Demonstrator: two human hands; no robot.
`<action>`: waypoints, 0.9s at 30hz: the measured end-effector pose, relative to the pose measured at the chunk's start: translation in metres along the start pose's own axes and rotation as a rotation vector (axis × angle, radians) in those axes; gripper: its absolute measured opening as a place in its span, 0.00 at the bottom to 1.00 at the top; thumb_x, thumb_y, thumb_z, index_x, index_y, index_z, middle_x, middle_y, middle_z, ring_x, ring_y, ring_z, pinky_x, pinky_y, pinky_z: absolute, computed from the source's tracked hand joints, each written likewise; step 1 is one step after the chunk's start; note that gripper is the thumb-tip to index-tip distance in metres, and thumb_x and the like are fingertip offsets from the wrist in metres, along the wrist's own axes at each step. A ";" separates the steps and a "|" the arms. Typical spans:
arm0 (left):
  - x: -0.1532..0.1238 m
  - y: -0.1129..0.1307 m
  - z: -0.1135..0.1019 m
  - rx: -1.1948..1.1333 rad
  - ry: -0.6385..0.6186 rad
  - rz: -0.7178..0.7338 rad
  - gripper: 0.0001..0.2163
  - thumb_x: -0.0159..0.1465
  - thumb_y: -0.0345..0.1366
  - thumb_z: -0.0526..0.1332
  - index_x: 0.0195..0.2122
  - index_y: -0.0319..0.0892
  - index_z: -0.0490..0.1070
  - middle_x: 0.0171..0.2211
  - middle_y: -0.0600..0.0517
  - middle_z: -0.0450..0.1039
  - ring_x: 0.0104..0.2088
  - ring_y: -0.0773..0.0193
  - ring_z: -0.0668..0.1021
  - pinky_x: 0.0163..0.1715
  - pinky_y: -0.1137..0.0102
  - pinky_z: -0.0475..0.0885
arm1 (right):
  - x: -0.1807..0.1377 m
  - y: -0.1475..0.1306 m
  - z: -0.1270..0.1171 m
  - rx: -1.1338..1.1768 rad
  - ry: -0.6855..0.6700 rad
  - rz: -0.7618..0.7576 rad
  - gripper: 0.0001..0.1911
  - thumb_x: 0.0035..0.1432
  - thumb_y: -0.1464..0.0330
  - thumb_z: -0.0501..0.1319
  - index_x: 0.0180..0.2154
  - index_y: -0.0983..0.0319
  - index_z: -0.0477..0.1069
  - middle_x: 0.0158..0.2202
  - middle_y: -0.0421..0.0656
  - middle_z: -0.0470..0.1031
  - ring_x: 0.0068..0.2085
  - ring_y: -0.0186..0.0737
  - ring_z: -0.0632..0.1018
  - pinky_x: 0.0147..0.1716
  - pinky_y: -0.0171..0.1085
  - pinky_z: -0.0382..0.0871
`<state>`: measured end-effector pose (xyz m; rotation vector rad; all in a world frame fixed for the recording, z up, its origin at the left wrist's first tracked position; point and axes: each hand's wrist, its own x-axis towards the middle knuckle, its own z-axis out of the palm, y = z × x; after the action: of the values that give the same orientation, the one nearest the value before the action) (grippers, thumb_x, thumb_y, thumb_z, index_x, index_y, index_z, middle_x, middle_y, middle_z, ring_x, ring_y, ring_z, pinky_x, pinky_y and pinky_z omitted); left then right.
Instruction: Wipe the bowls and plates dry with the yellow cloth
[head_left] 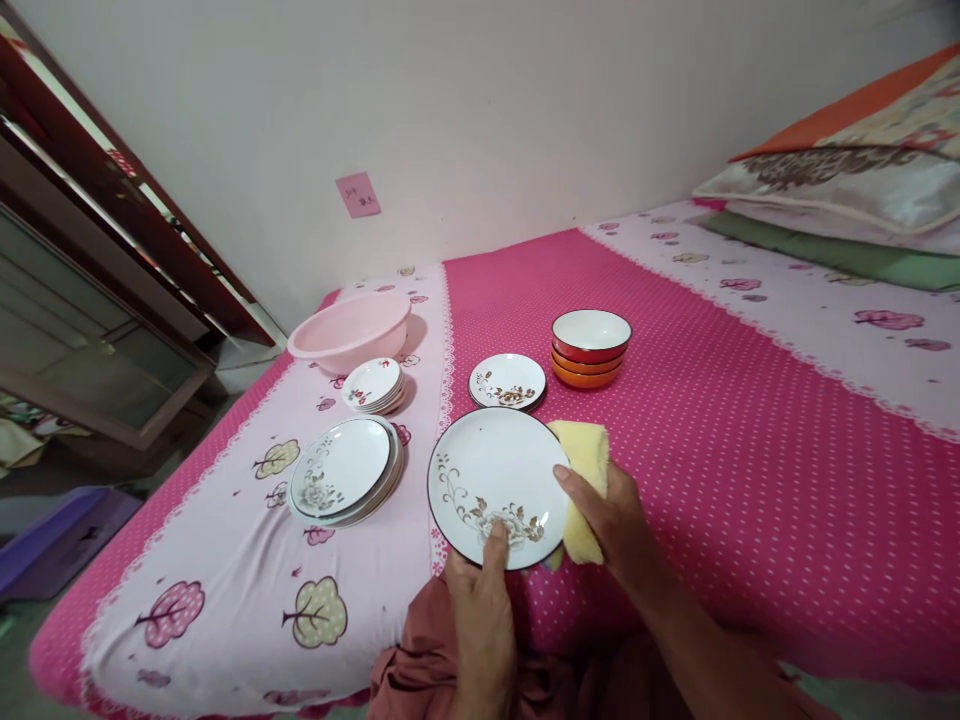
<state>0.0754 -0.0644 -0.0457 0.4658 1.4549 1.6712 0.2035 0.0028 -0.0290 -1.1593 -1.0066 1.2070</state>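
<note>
1. Closed on the near rim of the white plate (495, 478), the left grip (480, 600) shows in the head view with its thumb lying on the plate's flowered face. Its fingers are hidden underneath.
2. At the plate's right rim, the right grip (611, 525) is clasped around a yellow cloth (586, 452), thumb resting on the rim. Part of the cloth runs behind the plate's edge and out of sight.
3. The plate tilts towards the camera over the near edge of the bed (750, 450). Whether its far rim touches the dotted pink sheet cannot be told.
4. Left of it lies a stack of larger plates (341, 470). Beyond that are a stack of saucers (373, 385) and a pink basin (350, 330), whose inside is not visible.
5. Just behind the held plate sits a low stack of small plates (508, 380), and beside it are stacked bowls (591, 345), red over orange. How many plates each stack holds is hard to make out.
6. Pillows (847, 190) are cut off by the right edge. A pink note (358, 194) on the wall bears writing too small to read. A reddish-brown garment (420, 665) is cropped at the bottom.
</note>
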 end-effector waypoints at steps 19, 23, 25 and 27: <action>0.000 0.007 -0.001 0.078 0.202 -0.167 0.29 0.66 0.59 0.62 0.53 0.37 0.77 0.53 0.37 0.81 0.56 0.44 0.81 0.63 0.52 0.70 | -0.003 0.000 0.000 0.003 0.000 0.016 0.27 0.52 0.49 0.70 0.45 0.62 0.78 0.33 0.47 0.84 0.37 0.55 0.84 0.30 0.42 0.78; 0.002 0.001 -0.003 0.024 0.041 -0.080 0.28 0.62 0.53 0.70 0.56 0.39 0.74 0.52 0.39 0.82 0.54 0.46 0.82 0.59 0.54 0.74 | -0.002 0.000 -0.001 0.037 0.008 0.027 0.28 0.51 0.50 0.71 0.46 0.62 0.77 0.35 0.47 0.85 0.36 0.54 0.84 0.29 0.41 0.78; 0.003 -0.001 -0.002 -0.016 -0.078 0.007 0.32 0.57 0.48 0.75 0.60 0.40 0.72 0.51 0.41 0.83 0.53 0.48 0.83 0.56 0.56 0.76 | -0.001 0.000 -0.001 0.036 0.023 0.012 0.27 0.50 0.50 0.72 0.45 0.63 0.78 0.36 0.48 0.85 0.35 0.53 0.84 0.29 0.41 0.78; 0.004 -0.001 0.000 -0.021 -0.117 0.053 0.36 0.53 0.44 0.78 0.61 0.40 0.71 0.50 0.42 0.84 0.51 0.48 0.84 0.55 0.57 0.77 | 0.000 0.001 -0.002 0.043 0.025 0.003 0.27 0.49 0.50 0.72 0.44 0.63 0.78 0.37 0.48 0.85 0.35 0.53 0.84 0.29 0.40 0.78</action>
<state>0.0738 -0.0613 -0.0478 0.5851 1.3487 1.6705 0.2052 0.0022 -0.0300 -1.1405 -0.9562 1.2080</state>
